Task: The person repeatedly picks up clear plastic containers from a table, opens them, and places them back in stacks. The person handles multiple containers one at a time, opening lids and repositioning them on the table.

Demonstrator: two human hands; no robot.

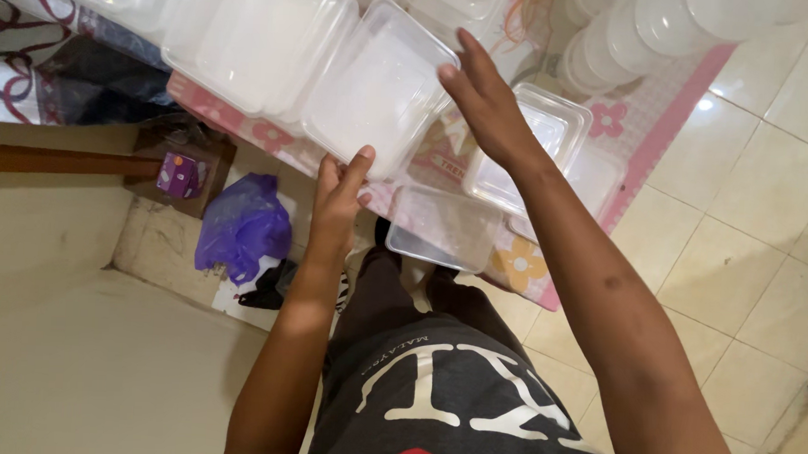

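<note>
A clear square plastic container [378, 90] stands tilted on a table covered with a pink flowered cloth [663, 120]. My left hand [340, 197] grips its near lower edge, thumb on top. My right hand [487, 99] presses its fingers against the container's right edge. Just right of it lies another clear rectangular container [539, 147], and a shallow clear lid or tray [445, 227] sits at the table's front edge.
Stacks of larger clear containers [249, 39] fill the table's left and back; round tubs [630, 37] are stacked at the back right. Below the table are a purple plastic bag [243, 225] and a small purple carton [181, 174]. White floor tiles [750, 206] lie at right.
</note>
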